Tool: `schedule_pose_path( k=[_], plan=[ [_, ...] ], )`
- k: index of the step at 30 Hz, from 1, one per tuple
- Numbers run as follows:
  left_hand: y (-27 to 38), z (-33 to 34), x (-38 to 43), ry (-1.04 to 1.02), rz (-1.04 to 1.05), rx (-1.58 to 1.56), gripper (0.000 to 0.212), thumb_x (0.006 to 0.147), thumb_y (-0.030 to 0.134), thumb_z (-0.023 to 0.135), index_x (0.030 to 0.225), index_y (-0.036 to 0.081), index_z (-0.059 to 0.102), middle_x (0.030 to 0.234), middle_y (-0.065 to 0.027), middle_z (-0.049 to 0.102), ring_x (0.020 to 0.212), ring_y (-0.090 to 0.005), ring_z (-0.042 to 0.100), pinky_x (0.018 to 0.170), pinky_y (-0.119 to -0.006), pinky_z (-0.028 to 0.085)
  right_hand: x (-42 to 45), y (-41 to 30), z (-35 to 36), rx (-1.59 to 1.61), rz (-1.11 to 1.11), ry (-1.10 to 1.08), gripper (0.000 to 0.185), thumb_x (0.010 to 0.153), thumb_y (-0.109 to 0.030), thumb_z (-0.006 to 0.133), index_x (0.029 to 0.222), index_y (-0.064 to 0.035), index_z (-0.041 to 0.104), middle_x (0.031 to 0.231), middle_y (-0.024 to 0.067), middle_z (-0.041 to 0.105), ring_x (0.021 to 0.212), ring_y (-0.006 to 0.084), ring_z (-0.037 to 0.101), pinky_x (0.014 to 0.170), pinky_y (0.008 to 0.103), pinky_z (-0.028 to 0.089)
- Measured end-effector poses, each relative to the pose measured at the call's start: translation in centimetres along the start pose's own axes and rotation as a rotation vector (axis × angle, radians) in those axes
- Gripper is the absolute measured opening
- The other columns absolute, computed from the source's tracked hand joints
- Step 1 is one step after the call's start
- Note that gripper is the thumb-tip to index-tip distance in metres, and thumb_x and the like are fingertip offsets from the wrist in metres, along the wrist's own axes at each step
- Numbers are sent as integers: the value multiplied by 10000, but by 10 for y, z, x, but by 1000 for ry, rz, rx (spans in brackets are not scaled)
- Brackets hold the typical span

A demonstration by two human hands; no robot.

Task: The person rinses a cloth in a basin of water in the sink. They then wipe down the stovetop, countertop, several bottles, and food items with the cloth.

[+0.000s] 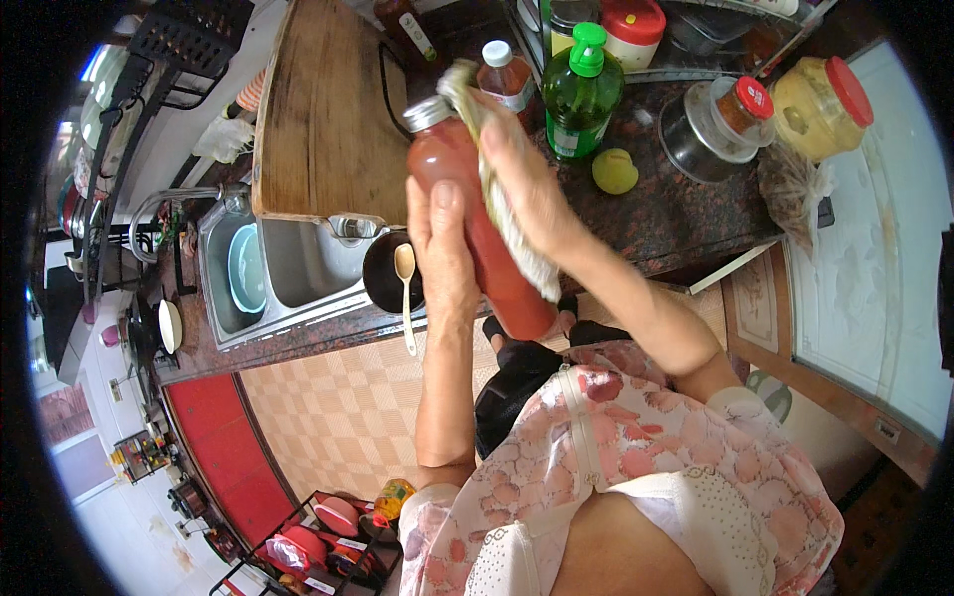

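A tall bottle of red liquid (501,257) is held tilted before me, its silver metal cap (428,114) pointing up and to the left. My left hand (446,246) grips the bottle's side, with the thumb laid along it. On the other side my right hand (525,175), slightly blurred, presses a pale folded cloth (514,231) against the bottle from near the cap down toward the base. A dark bowl (384,276) stands behind my left hand at the sink edge, with a light-coloured spoon (405,287) lying across its rim.
A wooden cutting board (328,127) stands by the double steel sink (305,257), where a turquoise basin (246,268) sits. On the dark speckled counter (671,223) are a green pump bottle (583,97), a yellow-green fruit (616,171), and a lidded steel pot (700,134).
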State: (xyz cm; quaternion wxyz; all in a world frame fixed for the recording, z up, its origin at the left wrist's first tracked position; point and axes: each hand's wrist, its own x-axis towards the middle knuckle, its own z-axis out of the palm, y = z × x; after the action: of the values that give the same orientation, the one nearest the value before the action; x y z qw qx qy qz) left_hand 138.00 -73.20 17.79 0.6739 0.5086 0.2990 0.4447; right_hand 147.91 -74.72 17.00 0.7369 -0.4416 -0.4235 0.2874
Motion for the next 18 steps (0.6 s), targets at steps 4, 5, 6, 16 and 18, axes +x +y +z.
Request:
schedule_pose_path(
  k=[4, 5, 6, 16, 18],
  plan=[
    [11, -6, 23, 87, 161, 110, 407, 898, 336, 511, 1173, 40, 460, 1052, -75, 550, 926, -154, 527, 818, -288, 427, -45, 4, 4, -122, 58, -60, 629, 941, -372, 393, 1384, 8, 161, 1390, 185, 287, 1240, 283, 367, 1005, 326, 306],
    [14, -7, 29, 127, 184, 75, 343, 891, 284, 550, 1117, 34, 483, 1006, -54, 560, 881, -120, 519, 787, -260, 426, -55, 9, 4, -158, 87, -55, 615, 938, -370, 405, 1377, -2, 181, 1322, 178, 365, 1172, 278, 431, 955, 327, 360],
    [18, -14, 35, 170, 204, 149, 480, 880, 409, 519, 1181, 40, 462, 1035, -86, 558, 878, -188, 558, 760, -316, 464, -65, 13, 9, -185, 115, -60, 601, 935, -368, 416, 1370, -12, 202, 1253, 171, 443, 1104, 273, 495, 904, 329, 414],
    [16, 5, 153, 161, 478, 268, 519, 703, 261, 769, 1070, 15, 497, 984, -89, 564, 839, -165, 546, 749, -310, 455, -79, 140, -87, -1264, -34, -140, 246, 812, -166, 581, 1030, -53, 575, 1085, 148, 467, 932, 292, 431, 793, 393, 374],
    [11, 8, 185, 118, 490, 343, 508, 684, 238, 784, 1043, 15, 503, 938, -81, 570, 823, -156, 548, 735, -306, 457, -84, 152, -96, -1272, -83, -139, 251, 806, -166, 586, 1031, -55, 576, 1100, 148, 462, 939, 298, 427, 792, 396, 375]
  ],
)
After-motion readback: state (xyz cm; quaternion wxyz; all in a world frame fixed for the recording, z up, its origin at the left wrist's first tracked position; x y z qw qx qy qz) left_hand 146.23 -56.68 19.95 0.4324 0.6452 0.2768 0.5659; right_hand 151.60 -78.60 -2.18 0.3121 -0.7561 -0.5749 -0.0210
